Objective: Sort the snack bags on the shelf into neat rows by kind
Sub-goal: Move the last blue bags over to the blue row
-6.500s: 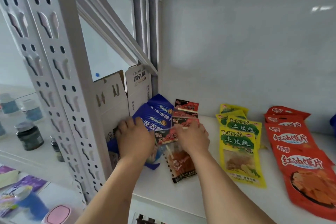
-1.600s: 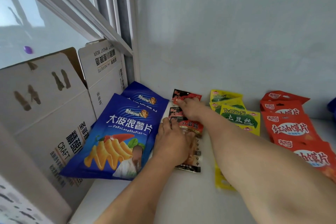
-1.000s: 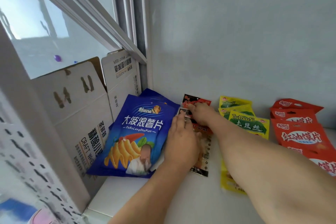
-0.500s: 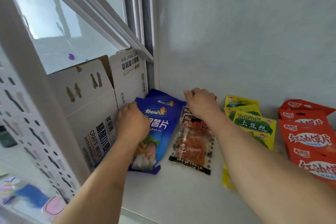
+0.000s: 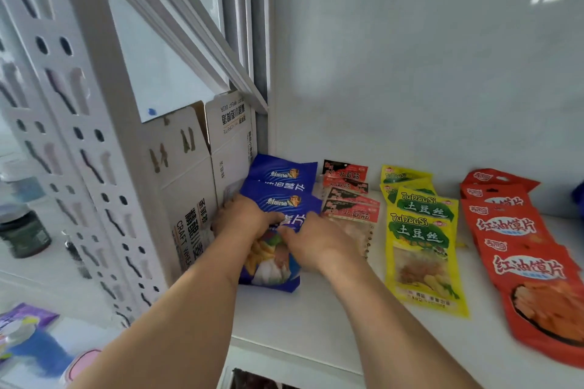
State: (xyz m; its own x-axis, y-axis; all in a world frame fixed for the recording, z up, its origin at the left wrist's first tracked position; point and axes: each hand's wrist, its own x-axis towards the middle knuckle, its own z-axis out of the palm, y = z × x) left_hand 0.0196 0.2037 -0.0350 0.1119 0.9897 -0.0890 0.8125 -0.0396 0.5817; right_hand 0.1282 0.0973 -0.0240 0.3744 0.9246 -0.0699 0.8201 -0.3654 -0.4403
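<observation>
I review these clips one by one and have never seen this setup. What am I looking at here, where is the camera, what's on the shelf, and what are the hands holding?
No machine here: a person works bare-handed, and the one camera sits on their head, looking forward and down. The white shelf carries four rows of snack bags: blue chip bags, small red-and-black packets, yellow bags and red bags. A cardboard box stands to the left of the blue row. The left hand and right hand both rest on the front blue bag; how firm the grip is, I cannot tell.
</observation>
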